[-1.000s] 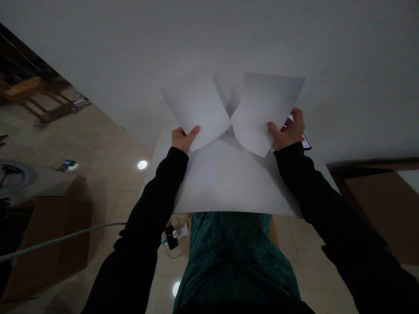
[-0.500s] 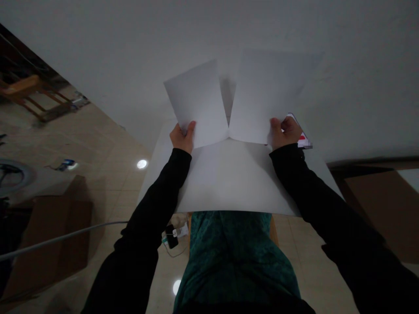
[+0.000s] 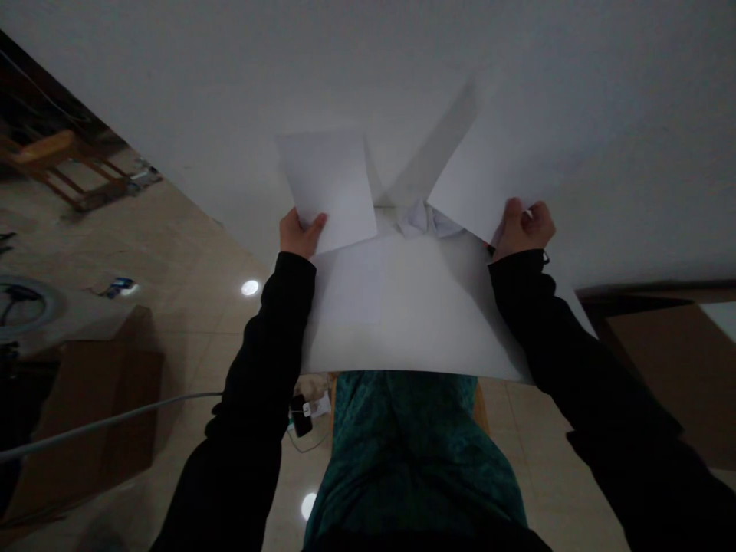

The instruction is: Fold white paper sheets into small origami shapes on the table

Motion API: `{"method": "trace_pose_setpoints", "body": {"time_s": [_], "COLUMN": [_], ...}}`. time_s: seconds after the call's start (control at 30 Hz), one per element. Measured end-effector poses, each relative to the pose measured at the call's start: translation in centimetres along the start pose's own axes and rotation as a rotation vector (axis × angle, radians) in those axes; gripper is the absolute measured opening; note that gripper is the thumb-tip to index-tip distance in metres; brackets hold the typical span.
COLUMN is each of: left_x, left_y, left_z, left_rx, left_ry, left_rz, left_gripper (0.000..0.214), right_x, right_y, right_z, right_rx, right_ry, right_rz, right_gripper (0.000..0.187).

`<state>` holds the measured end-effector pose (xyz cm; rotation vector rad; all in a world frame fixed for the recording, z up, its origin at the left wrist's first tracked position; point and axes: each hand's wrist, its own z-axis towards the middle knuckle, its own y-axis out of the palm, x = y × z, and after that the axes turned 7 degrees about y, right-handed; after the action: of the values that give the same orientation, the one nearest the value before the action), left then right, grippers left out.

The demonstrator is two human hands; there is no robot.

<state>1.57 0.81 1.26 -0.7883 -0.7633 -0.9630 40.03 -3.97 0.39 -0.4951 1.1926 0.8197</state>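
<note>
Two white pieces of paper are held up apart above a white table (image 3: 437, 322). My left hand (image 3: 302, 234) is closed on the lower left corner of the left piece of paper (image 3: 333, 188), thumb on the near face. On the other side, my right hand (image 3: 523, 230) pinches the right piece of paper (image 3: 474, 180), which tilts and blends with the pale wall. Crumpled white paper (image 3: 422, 220) lies at the table's back edge between them. Flat on the table below my left hand is another white sheet (image 3: 350, 287).
A white wall (image 3: 230, 100) rises behind the table. Cardboard boxes stand at left (image 3: 109, 406) and right (image 3: 667, 360). A grey cable (image 3: 115, 422) runs by my left arm. A black phone-like device (image 3: 300, 415) lies below, and a wooden stool (image 3: 51, 153) stands far left.
The sheet, joined at its lower middle before, is now torn into two separate pieces. My hands have moved apart, and the right piece tilts. Crumpled paper behind has come into view.
</note>
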Motion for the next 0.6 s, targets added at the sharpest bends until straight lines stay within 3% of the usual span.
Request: {"method": "trace_pose_setpoints", "body": {"time_s": [0.03,0.1,0.17,0.3,0.4,0.5,0.53,0.6], "left_x": [-0.6,-1.5,-1.9,-1.2,0.3,2.7,3.6,5.2], "left_y": [-0.6,-1.6,-2.3,-4.0,-5.2,-4.9,-4.3,-2.5], "left_z": [0.2,0.4,0.5,0.8,1.5,1.7,1.4,0.4], "left_rx": [-0.084,-0.196,-0.212,-0.081,0.048,0.123,0.07,-0.162], "left_ry": [-0.036,-0.126,-0.208,-0.255,-0.138,-0.012,-0.016,-0.128], "left_rz": [0.03,0.105,0.193,0.336,0.422,0.354,0.3,-0.009], "left_gripper": [0.036,0.04,0.045,0.058,0.048,0.035,0.042,0.061], "right_x": [-0.1,-0.3,-0.5,-0.9,-1.1,-1.1,-1.2,-1.2], "right_y": [0.5,1.4,2.1,2.4,2.1,2.1,2.2,2.4], "right_z": [-0.4,-1.3,-2.2,-3.3,-3.6,-4.1,-4.3,-4.8], "right_rx": [0.032,-0.071,-0.202,-0.375,-0.499,-0.629,-0.668,-0.719], "right_ry": [-0.018,0.01,0.056,0.151,0.237,0.306,0.328,0.366], "right_rz": [0.018,0.022,0.034,0.039,0.015,0.016,0.021,0.035], "right_gripper": [0.053,0.053,0.052,0.049,0.046,0.045,0.045,0.046]}}
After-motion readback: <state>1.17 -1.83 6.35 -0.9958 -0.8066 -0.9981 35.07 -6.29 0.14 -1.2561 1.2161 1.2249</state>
